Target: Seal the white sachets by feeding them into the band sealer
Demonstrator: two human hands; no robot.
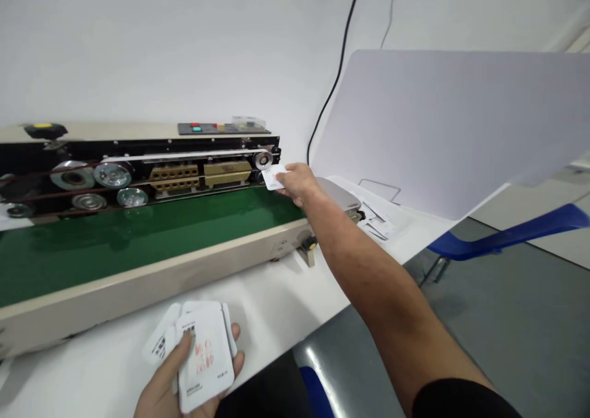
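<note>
- Table (267, 307) edge slants up rightward, leaving room before the machine (147, 286).
- Left grip (161, 384) clamps a stack (209, 366) above the table; right grip (299, 182) pinches one packet (271, 178) by the rollers (263, 159).
- Stack's top: white, round-cornered, red and black print.
- Machine's left end cut off; small print illegible.

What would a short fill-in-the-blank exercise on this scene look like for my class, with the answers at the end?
1. The left hand holds ____ packets than the right hand.
2. The big characters in the middle of the front packet in the left hand are printed in ____.
3. The belt of the machine is ____ in colour.
4. The chair at the far right of the picture is ____.

Missing words: more; red; green; blue.
</note>
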